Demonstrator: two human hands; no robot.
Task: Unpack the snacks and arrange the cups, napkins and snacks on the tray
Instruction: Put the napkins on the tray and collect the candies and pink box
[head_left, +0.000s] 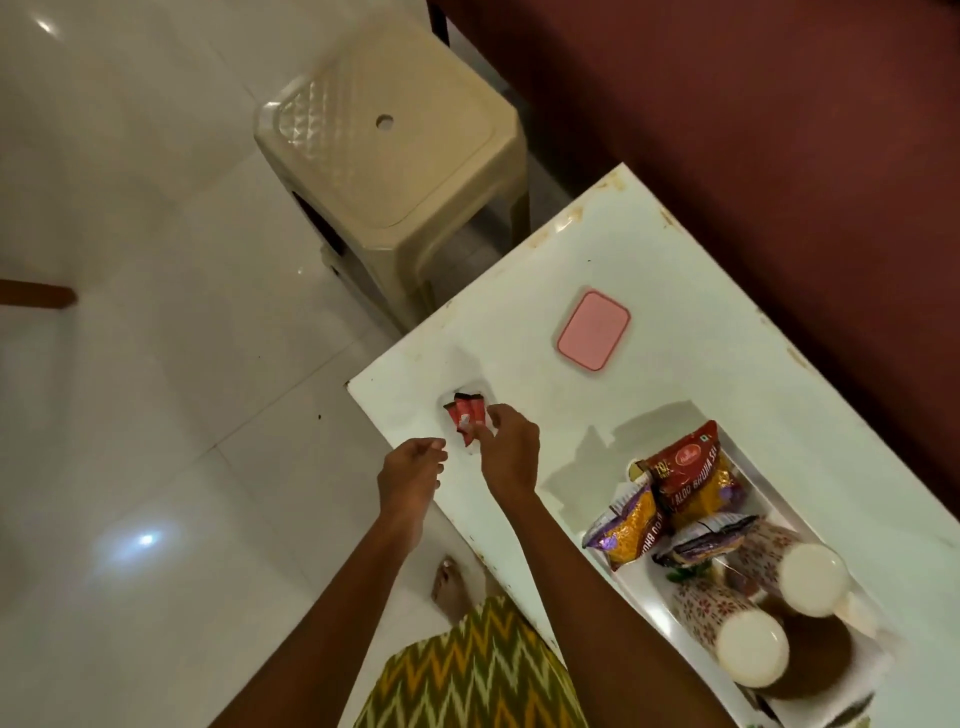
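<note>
Small red sachets (464, 417) lie in a cluster on a white patch near the table's left corner. My right hand (511, 449) reaches over them, thumb and fingertips pinching their right edge. My left hand (413, 467) hovers at the table edge just left of them, fingers loosely curled and holding nothing. A white tray (756, 483) at the right holds a red snack packet (691, 478), two purple and yellow snack packets (626, 535), and two floral cups (727, 618) with white insides. A brown round thing (821, 654) sits beside the cups.
A pink rectangular lid or box (594, 330) lies on the white table (649, 260) beyond the sachets. A beige plastic stool (395, 140) stands on the tiled floor by the table's far corner. A maroon sofa (779, 130) borders the far side.
</note>
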